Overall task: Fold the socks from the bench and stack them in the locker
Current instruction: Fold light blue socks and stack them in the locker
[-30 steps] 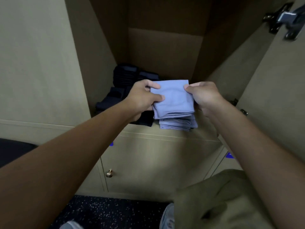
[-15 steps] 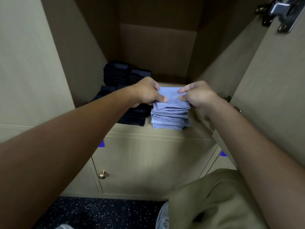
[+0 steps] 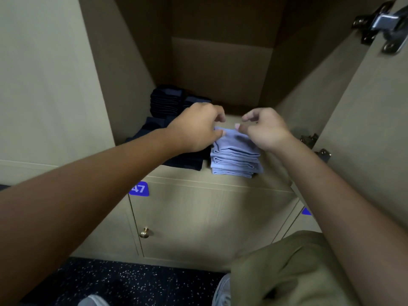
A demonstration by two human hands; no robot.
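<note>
A stack of folded light blue socks (image 3: pixel 234 157) stands on the locker's floor (image 3: pixel 273 173), near its front edge and right of the middle. My left hand (image 3: pixel 196 127) hovers at the stack's upper left, its thumb tip by the top sock's edge. At the upper right my right hand (image 3: pixel 265 129) sits just over the top sock. Both hands have their fingers loosely curled and lifted, holding nothing. Folded dark navy socks lie to the left, one pile at the back (image 3: pixel 165 102) and another at the front (image 3: pixel 187 160), partly hidden by my left arm.
The locker door (image 3: pixel 375 129) stands open on the right, with metal hinges at the top (image 3: pixel 384 27) and lower down (image 3: pixel 315 144). Below are a shut locker with a brass knob (image 3: pixel 144 233) and a blue number label (image 3: pixel 139 188). My olive-clad knee (image 3: pixel 287 272) is at the bottom right.
The light blue sock that both hands carried now lies on top of the blue stack. Both hands have let go of it and their fingers have lifted.
</note>
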